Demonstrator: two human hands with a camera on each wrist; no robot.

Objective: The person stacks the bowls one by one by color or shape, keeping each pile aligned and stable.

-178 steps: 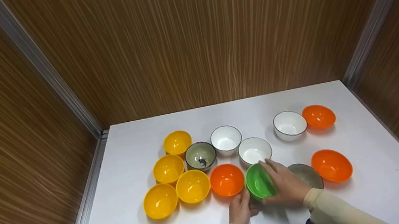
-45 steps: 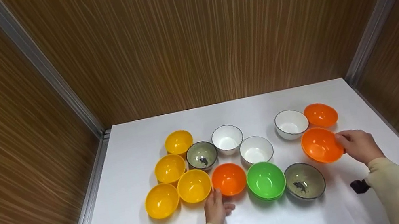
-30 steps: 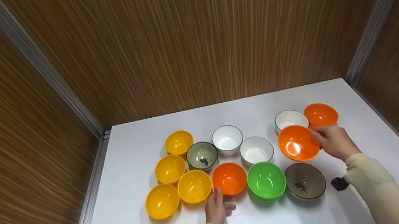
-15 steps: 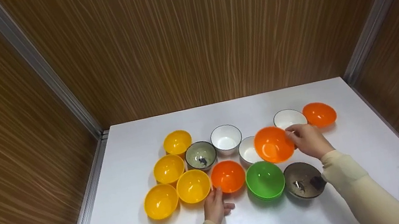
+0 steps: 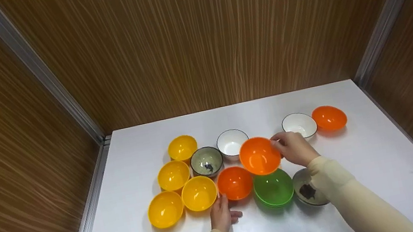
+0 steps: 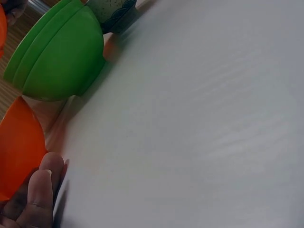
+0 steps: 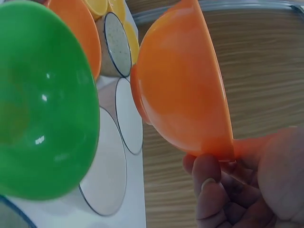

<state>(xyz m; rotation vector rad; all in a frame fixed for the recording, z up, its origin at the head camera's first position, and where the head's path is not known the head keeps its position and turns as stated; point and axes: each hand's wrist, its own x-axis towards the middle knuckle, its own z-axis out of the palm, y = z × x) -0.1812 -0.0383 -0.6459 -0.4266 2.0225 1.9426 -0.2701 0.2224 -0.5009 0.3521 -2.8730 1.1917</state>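
Note:
My right hand (image 5: 295, 149) pinches the rim of an orange bowl (image 5: 260, 156) between thumb and fingers. This bowl hangs over the table, overlapping the far edge of the stacked green bowls (image 5: 275, 191) and hiding a white bowl behind it in the head view. The right wrist view shows the held bowl (image 7: 183, 85) side-on, its foot toward the white bowls (image 7: 107, 166). Near the front, my left hand (image 5: 221, 216) rests by a second orange bowl (image 5: 235, 183), fingertips at its lower side. The left wrist view shows those fingertips (image 6: 40, 187) against the orange wall.
Several yellow bowls (image 5: 165, 209) stand at the left beside a grey-green bowl (image 5: 207, 162). A white bowl (image 5: 232, 143) stands behind. At the back right, another white bowl (image 5: 299, 125) sits beside an orange bowl (image 5: 329, 117). A patterned grey bowl (image 5: 308, 187) lies partly under my right sleeve.
My right hand has carried the orange bowl from the right side leftward over the white bowls toward the green stack. My left hand earlier moved left from the green bowls to the orange one.

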